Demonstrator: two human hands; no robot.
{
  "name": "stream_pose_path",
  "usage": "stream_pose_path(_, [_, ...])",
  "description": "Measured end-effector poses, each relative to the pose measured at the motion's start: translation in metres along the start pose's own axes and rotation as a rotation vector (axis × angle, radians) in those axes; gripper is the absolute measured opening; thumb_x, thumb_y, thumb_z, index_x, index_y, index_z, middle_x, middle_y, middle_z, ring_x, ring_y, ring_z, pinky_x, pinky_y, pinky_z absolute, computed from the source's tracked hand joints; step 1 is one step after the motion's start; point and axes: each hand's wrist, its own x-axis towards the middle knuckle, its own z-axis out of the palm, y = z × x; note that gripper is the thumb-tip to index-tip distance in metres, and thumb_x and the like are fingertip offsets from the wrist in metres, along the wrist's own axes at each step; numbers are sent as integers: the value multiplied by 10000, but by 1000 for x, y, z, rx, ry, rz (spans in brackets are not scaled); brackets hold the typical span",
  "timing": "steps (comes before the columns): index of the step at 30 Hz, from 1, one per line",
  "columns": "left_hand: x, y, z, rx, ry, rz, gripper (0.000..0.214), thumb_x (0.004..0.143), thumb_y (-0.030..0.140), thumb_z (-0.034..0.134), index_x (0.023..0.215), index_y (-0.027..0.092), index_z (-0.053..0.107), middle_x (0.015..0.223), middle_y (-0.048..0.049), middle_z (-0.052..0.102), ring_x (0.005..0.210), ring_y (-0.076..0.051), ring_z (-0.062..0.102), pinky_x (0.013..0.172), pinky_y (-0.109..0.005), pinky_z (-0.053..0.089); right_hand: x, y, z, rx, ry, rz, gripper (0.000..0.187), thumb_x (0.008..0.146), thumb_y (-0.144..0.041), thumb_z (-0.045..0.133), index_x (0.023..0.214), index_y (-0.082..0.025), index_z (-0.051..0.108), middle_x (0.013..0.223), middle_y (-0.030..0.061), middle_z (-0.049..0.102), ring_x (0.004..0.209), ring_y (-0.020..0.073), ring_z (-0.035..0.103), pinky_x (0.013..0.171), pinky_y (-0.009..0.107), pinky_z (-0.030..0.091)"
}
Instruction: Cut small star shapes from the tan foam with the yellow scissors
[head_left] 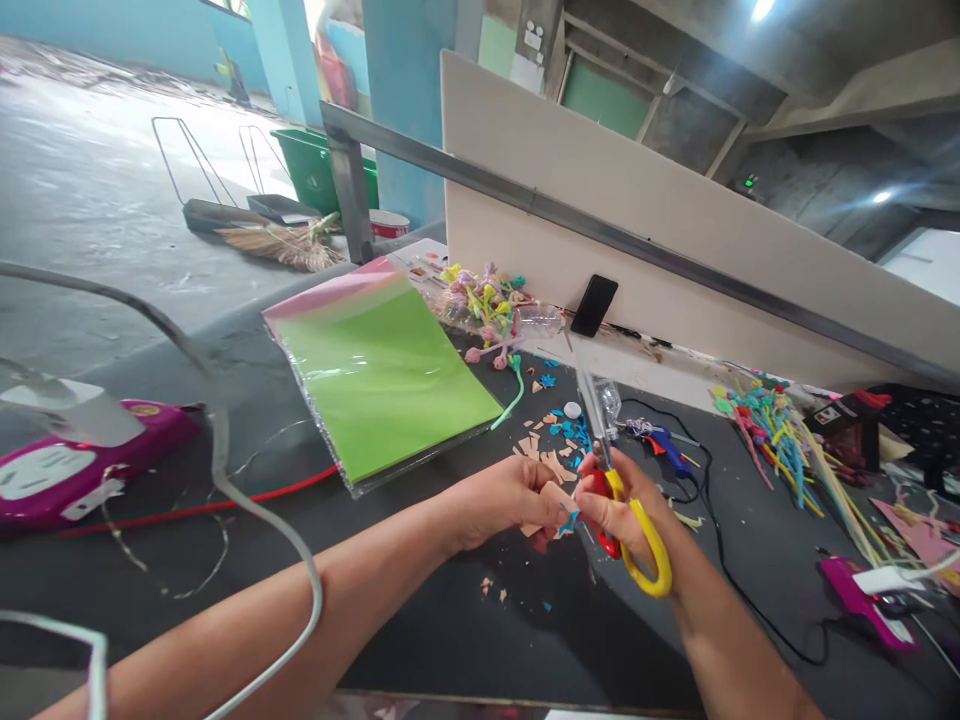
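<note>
My left hand (534, 497) pinches a small piece of peach paper (556, 497), with a bit of blue showing at its lower edge. Close beside it, my right hand (619, 510) is wrapped round a pair of scissors (651, 550) with red and yellow handles, the blades pointing up and away. Its fingertips come right up to the paper; whether they grip it too I cannot tell. Just behind the hands lie loose peach scraps (551, 462) and blue cut pieces (571, 428) on the dark table (450, 620).
Left of the hands lies a plastic-wrapped pack of green paper (382, 380). A bundle of coloured stems (487, 300), a black phone (595, 305) and a blue glue gun (670, 452) sit farther back. Power strips (90, 455) and a white cable (289, 530) cross the left side.
</note>
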Motion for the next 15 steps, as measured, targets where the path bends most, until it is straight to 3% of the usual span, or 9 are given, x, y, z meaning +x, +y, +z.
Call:
stream_pose_path(5, [1,3,1,113,61,-29,71,644,207,626,614,162,580,551,20,563,492,-109,534,552,-241,485,8,4,2,-14,-96,31,333,581,-248,753,852,-205,565,610,-66,567,486,67,451,448,190,336])
stream_pose_path(15, [11,-10,1,165,101,-143,65,600,179,592,659,165,617,573,7,600,485,-133,543,488,-254,462,9,21,0,-116,-70,-26,270,565,-192,618,830,-218,575,579,-48,564,515,109,479,482,239,354])
